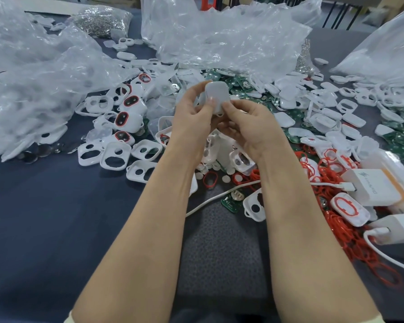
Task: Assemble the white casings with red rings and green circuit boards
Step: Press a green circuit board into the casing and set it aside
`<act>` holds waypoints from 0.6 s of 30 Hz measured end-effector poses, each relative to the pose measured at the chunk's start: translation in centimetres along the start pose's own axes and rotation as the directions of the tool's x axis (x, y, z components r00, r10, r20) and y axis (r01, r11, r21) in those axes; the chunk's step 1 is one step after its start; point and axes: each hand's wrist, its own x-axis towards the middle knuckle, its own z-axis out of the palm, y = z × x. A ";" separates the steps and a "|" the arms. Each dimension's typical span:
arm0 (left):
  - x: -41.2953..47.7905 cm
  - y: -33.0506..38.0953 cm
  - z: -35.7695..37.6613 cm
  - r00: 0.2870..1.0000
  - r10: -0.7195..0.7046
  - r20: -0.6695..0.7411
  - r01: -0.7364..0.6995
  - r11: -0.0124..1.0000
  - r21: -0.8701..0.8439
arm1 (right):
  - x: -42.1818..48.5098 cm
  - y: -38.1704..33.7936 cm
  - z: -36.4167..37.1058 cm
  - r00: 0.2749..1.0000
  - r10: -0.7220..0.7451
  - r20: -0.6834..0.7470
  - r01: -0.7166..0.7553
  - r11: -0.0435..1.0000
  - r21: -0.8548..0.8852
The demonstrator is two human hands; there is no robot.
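Observation:
Both hands hold one white casing [216,95] up above the table centre, its smooth back toward me. My left hand [191,117] grips its left side with thumb and fingers. My right hand [250,124] pinches its lower right corner. Several casings with red rings fitted [126,118] lie in a column to the left. Empty white casing frames [113,156] lie below them. Loose red rings [336,229] are heaped at the right. Green circuit boards [243,86] lie behind my hands, and one board [232,201] sits near the white cable.
Crumpled clear plastic bags [44,73] cover the left and back of the dark blue table [44,217]. White casing halves [331,117] spread to the right. Two white charger blocks [378,190] with cables sit at the right edge. A bag of metal parts [103,19] lies at the back.

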 end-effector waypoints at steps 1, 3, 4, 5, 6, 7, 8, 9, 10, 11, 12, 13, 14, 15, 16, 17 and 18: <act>0.0 -0.1 0.1 1.000 0.001 -0.016 -0.001 1.000 0.010 | 0.0 0.1 0.0 1.000 0.008 -0.013 -0.008 1.000 0.007; 0.1 -0.3 0.2 0.997 0.004 -0.082 -0.002 1.000 0.026 | 0.0 0.2 0.3 1.000 0.011 -0.018 -0.010 1.000 0.007; 0.2 -0.5 0.3 0.994 0.007 -0.112 -0.004 1.000 0.019 | -0.1 0.2 0.5 1.000 -0.005 -0.015 0.005 1.000 -0.007; 0.3 -0.6 0.3 0.991 0.008 -0.131 -0.007 1.000 0.011 | -0.1 0.3 0.6 1.000 -0.030 -0.007 0.029 0.999 -0.028; 0.3 -0.7 0.3 0.990 0.007 -0.139 -0.006 1.000 0.009 | -0.2 0.3 0.7 0.999 -0.051 0.002 0.051 0.997 -0.053; 0.4 -0.8 0.3 0.990 0.001 -0.141 0.002 1.000 0.017 | -0.2 0.3 0.7 0.998 -0.064 0.013 0.065 0.995 -0.075; 0.4 -0.8 0.2 0.991 -0.011 -0.131 0.015 1.000 0.026 | -0.2 0.3 0.7 0.998 -0.067 0.019 0.068 0.993 -0.091; 0.4 -0.8 0.1 0.994 -0.031 -0.103 0.034 0.999 0.030 | -0.2 0.2 0.6 0.998 -0.063 0.021 0.065 0.993 -0.102; 0.4 -0.7 0.1 0.997 -0.053 -0.056 0.055 0.998 0.022 | -0.2 0.2 0.4 0.998 -0.056 0.017 0.058 0.993 -0.106; 0.3 -0.6 0.1 0.998 -0.070 -0.001 0.070 0.998 -0.002 | -0.1 0.1 0.2 0.999 -0.048 0.011 0.049 0.994 -0.102; 0.2 -0.5 0.2 0.996 -0.081 0.048 0.083 0.996 -0.035 | -0.1 0.1 0.0 0.999 -0.044 0.002 0.044 0.994 -0.099; 0.0 -0.5 0.3 0.993 -0.088 0.079 0.093 0.994 -0.058 | 0.0 0.1 0.0 0.999 -0.044 -0.015 0.042 0.993 -0.112; -0.1 -0.5 0.5 0.992 -0.094 0.088 0.100 0.993 -0.065 | 0.0 0.1 0.0 0.998 -0.048 -0.041 0.041 0.987 -0.154; -0.2 -0.6 0.8 0.992 -0.099 0.079 0.104 0.993 -0.064 | 0.0 0.2 0.3 0.996 -0.058 -0.069 0.042 0.976 -0.213; -0.3 -0.5 1.1 0.993 -0.102 0.061 0.106 0.993 -0.060 | 0.0 0.3 0.7 0.993 -0.074 -0.095 0.046 0.963 -0.266; -0.4 -0.5 1.3 0.993 -0.110 0.037 0.112 0.992 -0.063 | 0.0 0.4 1.0 0.989 -0.091 -0.117 0.051 0.951 -0.304; -0.4 -0.4 1.5 0.993 -0.118 0.017 0.119 0.990 -0.079 | 0.0 0.5 1.3 0.986 -0.104 -0.128 0.056 0.942 -0.332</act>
